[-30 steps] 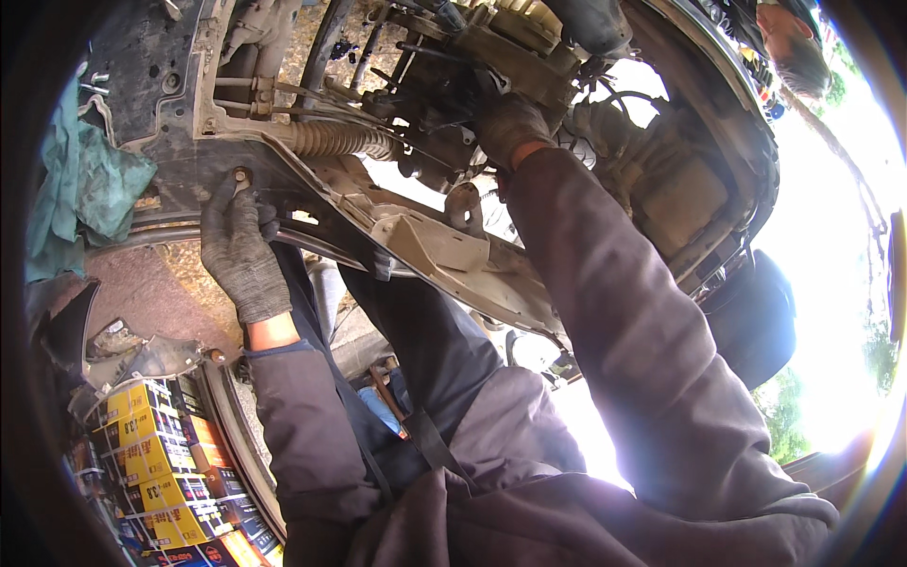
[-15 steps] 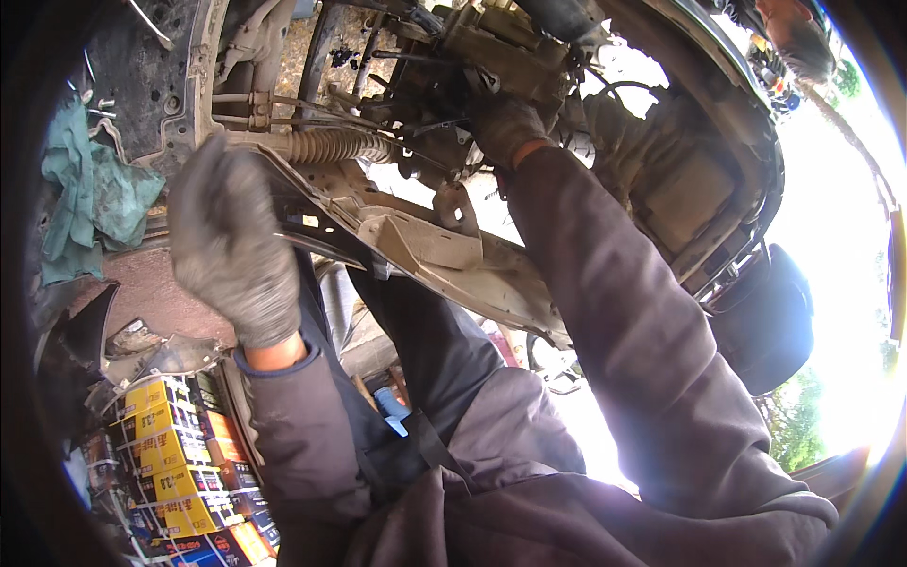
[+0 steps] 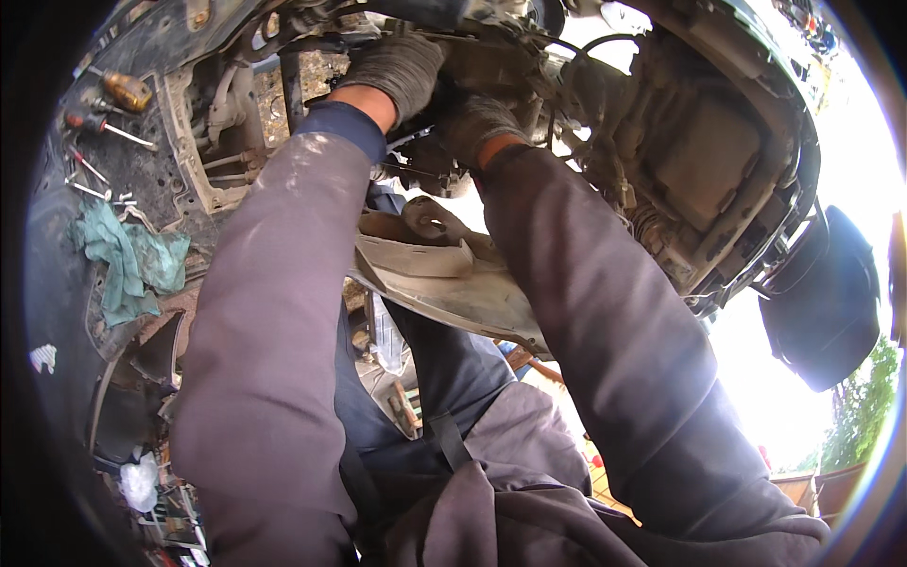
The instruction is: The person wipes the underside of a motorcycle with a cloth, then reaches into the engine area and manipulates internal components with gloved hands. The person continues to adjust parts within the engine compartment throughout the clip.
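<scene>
Machinery point(image 3: 491, 68), dark, apparently grimy (deep in shadow), left hand point(image 3: 402, 77), right hand point(image 3: 480, 128) amid it, openness, hold indiscernible.

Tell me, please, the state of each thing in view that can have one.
Vehicle parts: exposed, dusty.
Left hand: gloved, among those parts; grip hidden.
Right hand: gloved, among them too; grip hidden.
Amber-handled screwdriver: lying loose.
Red-and-black screwdriver: lying loose.
Teal cloth: crumpled, unheld.
White wad: crumpled.
</scene>
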`<state>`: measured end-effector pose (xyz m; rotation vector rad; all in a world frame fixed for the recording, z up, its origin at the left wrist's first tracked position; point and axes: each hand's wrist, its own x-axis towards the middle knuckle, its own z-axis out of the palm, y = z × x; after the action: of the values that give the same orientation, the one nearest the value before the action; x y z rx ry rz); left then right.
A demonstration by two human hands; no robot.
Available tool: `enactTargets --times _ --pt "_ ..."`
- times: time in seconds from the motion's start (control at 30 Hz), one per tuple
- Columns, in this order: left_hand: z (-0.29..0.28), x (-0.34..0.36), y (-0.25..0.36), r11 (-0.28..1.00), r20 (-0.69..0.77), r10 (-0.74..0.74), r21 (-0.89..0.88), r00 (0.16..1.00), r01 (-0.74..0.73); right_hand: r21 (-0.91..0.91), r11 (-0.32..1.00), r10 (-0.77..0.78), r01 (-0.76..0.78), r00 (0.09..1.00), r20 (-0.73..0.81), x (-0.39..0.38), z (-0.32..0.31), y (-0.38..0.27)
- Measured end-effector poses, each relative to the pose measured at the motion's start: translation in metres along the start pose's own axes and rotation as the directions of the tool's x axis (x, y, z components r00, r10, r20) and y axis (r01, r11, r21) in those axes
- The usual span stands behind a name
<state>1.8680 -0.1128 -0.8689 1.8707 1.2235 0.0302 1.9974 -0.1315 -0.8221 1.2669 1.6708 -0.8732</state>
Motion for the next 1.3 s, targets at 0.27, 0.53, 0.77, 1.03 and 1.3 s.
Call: enactTargets --times 0.27,0.53,0.77,1.03,1.3 --pt "0.042 0.019 -0.033 0.961 -0.205 0.219 0.213 0.954 -0.175 0.115 0.993 0.001 0.04 0.943 -0.334 0.015 0.03 0.013" --pt "0.036 0.015 -0.032 0.965 -0.186 0.226 0.178 0.956 -0.194 -0.159 0.986 0.061 -0.054 0.997 0.041 0.018 0.032 0.015" --pt "0.025 0.023 -0.041 0.974 0.051 0.129 0.181 0.99 -0.136 -0.1 0.985 0.142 -0.139 0.99 0.023 0.016 0.032 0.011" --pt "0.049 0.039 -0.07 0.971 0.045 0.127 0.198 0.991 -0.133 -0.25 0.967 0.051 -0.038 0.998 0.046 0.032 0.023 0.017" --pt "0.04 0.029 -0.084 0.964 -0.107 0.266 0.053 0.958 -0.261 -0.239 0.971 0.034 -0.004 0.992 0.121 0.022 0.009 0.017"
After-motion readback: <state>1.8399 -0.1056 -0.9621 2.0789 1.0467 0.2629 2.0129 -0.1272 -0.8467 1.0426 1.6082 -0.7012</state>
